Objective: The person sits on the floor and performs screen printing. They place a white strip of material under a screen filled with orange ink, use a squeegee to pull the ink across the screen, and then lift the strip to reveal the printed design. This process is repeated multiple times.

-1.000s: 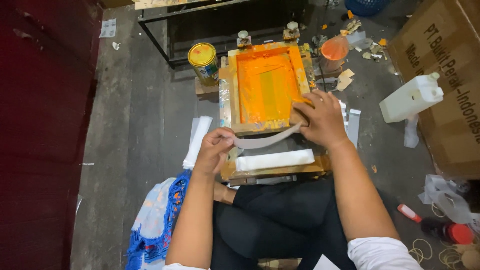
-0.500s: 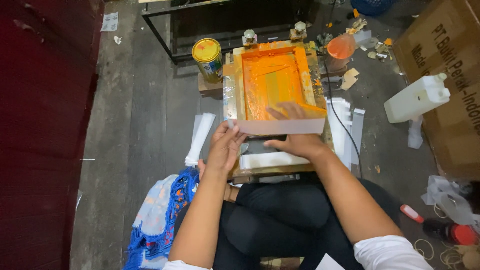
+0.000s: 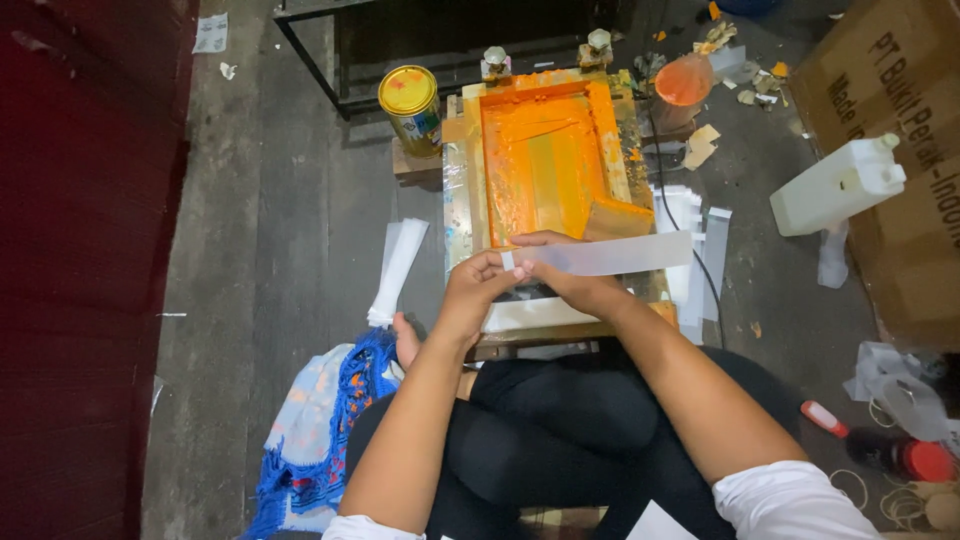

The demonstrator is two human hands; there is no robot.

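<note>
I sit cross-legged on the floor facing a wooden printing screen frame (image 3: 462,190) covered in orange ink. My left hand (image 3: 478,290) pinches the left end of a long white strip (image 3: 612,254) held level above the frame's near edge. Under the strip, my right hand (image 3: 568,282) also holds it, fingers curled below its middle. An orange-stained squeegee (image 3: 617,216) rests in the frame's near right corner. Below my hands a white sheet (image 3: 530,315) lies on the board.
A yellow-lidded tin (image 3: 409,104) stands left of the frame, an orange cup (image 3: 683,82) at its right. More white strips (image 3: 396,268) lie left and right. A white jug (image 3: 838,184) and cardboard box (image 3: 905,150) are at right, a blue cloth (image 3: 325,420) by my knee.
The strip was curved between my spread hands over the frame's near edge; both hands came together and now hold it flat and level. The camera view shifted slightly.
</note>
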